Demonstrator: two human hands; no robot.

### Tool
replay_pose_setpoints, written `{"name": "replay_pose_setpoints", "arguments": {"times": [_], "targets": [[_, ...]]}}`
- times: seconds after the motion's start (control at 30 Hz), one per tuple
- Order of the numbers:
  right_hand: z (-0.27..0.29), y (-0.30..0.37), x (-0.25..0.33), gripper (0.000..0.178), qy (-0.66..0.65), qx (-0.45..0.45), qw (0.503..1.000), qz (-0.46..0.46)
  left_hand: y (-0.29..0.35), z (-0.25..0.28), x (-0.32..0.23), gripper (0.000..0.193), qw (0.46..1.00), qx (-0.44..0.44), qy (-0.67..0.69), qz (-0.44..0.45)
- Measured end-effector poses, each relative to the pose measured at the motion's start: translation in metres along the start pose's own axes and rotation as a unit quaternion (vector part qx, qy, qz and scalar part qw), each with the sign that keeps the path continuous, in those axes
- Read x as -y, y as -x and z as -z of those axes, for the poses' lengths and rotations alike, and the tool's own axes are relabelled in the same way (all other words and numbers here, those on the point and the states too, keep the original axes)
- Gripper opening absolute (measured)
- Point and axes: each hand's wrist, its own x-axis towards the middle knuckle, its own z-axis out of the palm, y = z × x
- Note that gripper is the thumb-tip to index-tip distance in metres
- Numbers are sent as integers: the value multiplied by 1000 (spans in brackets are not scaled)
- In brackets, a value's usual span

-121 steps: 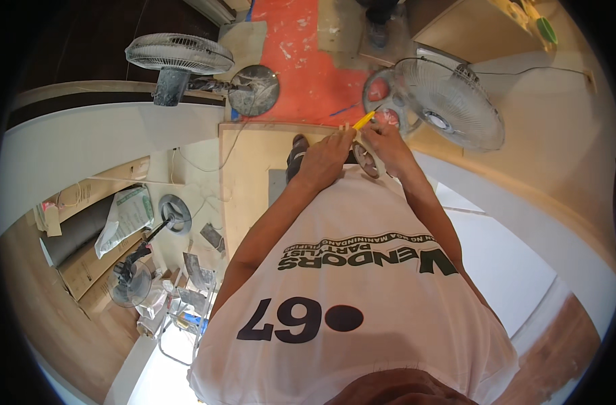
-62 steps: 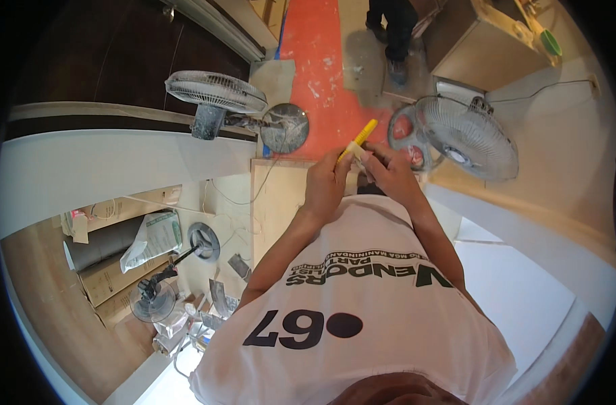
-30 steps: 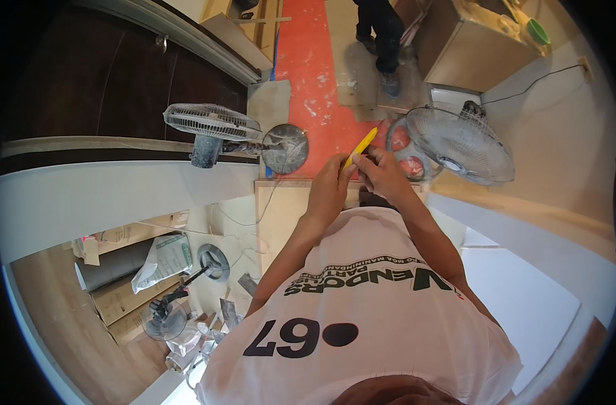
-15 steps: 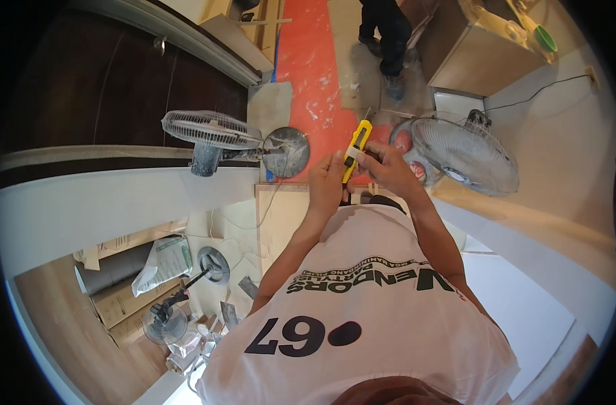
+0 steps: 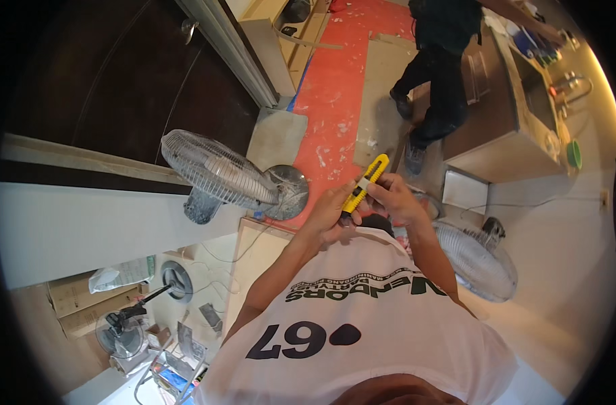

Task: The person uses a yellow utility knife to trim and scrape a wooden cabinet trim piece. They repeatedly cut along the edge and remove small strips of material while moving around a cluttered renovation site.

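Note:
A yellow snap-off utility knife (image 5: 364, 187) is held in front of my chest, slanting up to the right. My left hand (image 5: 329, 214) is closed around its lower end. The fingers of my right hand (image 5: 397, 200) grip it from the other side, near the pale band around its middle. No blade shows beyond the upper tip. Part of my right hand's fingers is hidden behind the knife and palm.
A dusty stand fan (image 5: 220, 169) stands on the left near a dark door (image 5: 125, 74); a second fan (image 5: 473, 260) is at the right. Beyond, a person (image 5: 436, 81) stands beside a counter (image 5: 500, 128). Red sheeting (image 5: 335, 101) covers part of the floor. Another fan (image 5: 122, 334) sits lower left.
The blade that stuck out of the knife's tip no longer shows. The view has tilted up, so more of the person and counter is visible. Both hands keep hold of the knife.

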Motion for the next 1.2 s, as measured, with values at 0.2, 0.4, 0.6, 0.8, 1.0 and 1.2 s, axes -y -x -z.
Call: {"name": "replay_pose_setpoints", "arguments": {"times": [0.2, 0.4, 0.6, 0.8, 1.0, 1.2], "targets": [[7, -70, 40, 28, 21, -21, 999, -15, -55, 19, -42, 48, 971, -49, -199, -120], [52, -145, 64, 28, 136, -16, 988, -71, -115, 26, -87, 43, 916, -167, -346, -110], [116, -243, 98, 28, 76, -41, 992, -90, -216, 15, -138, 46, 815, -175, -475, -282], [201, -323, 174, 26, 106, 20, 992, -59, -333, 3, -191, 39, 754, -167, -533, -345], [255, -384, 233, 27, 176, 44, 983, -36, -407, -26, -251, 32, 765, -197, -517, -328], [287, -437, 248, 28, 163, 12, 986, -40, -459, -36, -302, 23, 814, -202, -474, -269]]}}
